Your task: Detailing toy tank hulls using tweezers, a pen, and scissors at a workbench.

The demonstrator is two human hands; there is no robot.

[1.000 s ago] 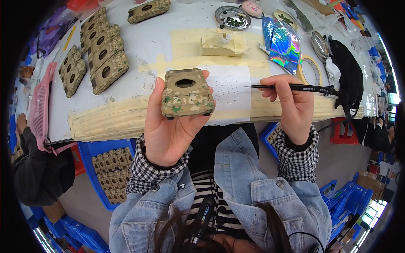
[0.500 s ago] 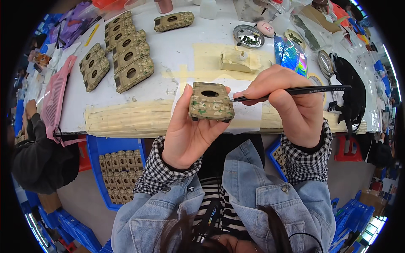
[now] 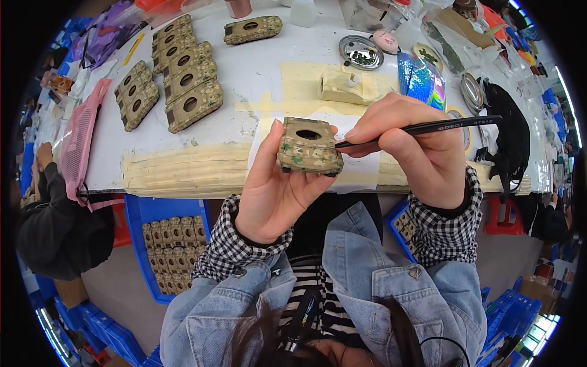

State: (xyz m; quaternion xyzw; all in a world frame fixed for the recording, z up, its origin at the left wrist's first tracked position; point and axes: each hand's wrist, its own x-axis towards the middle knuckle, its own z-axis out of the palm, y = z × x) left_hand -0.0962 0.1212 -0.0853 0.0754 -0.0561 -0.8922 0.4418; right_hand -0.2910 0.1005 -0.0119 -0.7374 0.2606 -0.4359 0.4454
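Tweezers [image 3: 455,125] pinched in right hand [image 3: 422,150], tips at right side of camouflage tank hull [image 3: 306,156] gripped by left hand [image 3: 272,196], mid-frame, apparently mid-work, with matching hulls [image 3: 199,110] upper left and in blue crate [image 3: 162,207] lower left, finished or waiting unclear.

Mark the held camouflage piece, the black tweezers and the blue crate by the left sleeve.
Camouflage piece [image 3: 310,153], head view: patterned face below its hole.
Black tweezers [image 3: 446,126], head view: rear shaft.
Blue crate [image 3: 162,207], head view: bare inside.

A pixel-camouflage shell [image 3: 310,155] with an oval opening sits tilted mid-frame, slim black tweezers [image 3: 455,124] pointing leftward at its right side.
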